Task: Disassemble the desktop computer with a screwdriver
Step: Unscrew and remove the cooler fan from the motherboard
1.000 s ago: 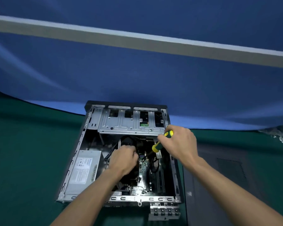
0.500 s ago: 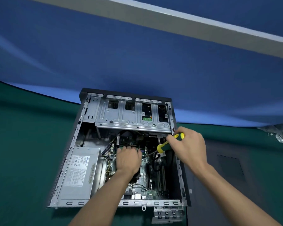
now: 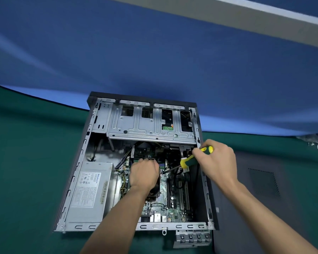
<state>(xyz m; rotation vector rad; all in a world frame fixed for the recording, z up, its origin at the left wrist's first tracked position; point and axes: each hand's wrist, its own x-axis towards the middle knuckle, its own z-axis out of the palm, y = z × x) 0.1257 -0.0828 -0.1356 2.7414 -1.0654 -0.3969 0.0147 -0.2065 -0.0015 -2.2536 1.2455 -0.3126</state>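
The desktop computer (image 3: 136,162) lies on its side on the green bench (image 3: 26,180), side panel off, its open case facing up. Inside, a grey power supply (image 3: 90,193) fills the near left corner, the green motherboard (image 3: 173,198) covers the middle and right, and a metal drive cage (image 3: 151,125) spans the far end (a drive's green edge shows through one of its openings). A dark panel (image 3: 264,189) lies flat on the bench just right of the case.

The left hand (image 3: 144,174) reaches into the case, knuckles up, fingers curled down over a dark part on the motherboard; whether that grip is actually clenched on it cannot be told. The right hand (image 3: 216,160) grasps the yellow-and-green screwdriver (image 3: 195,158) by its handle, shaft slanting down and left, tip at the board just right of the left hand.
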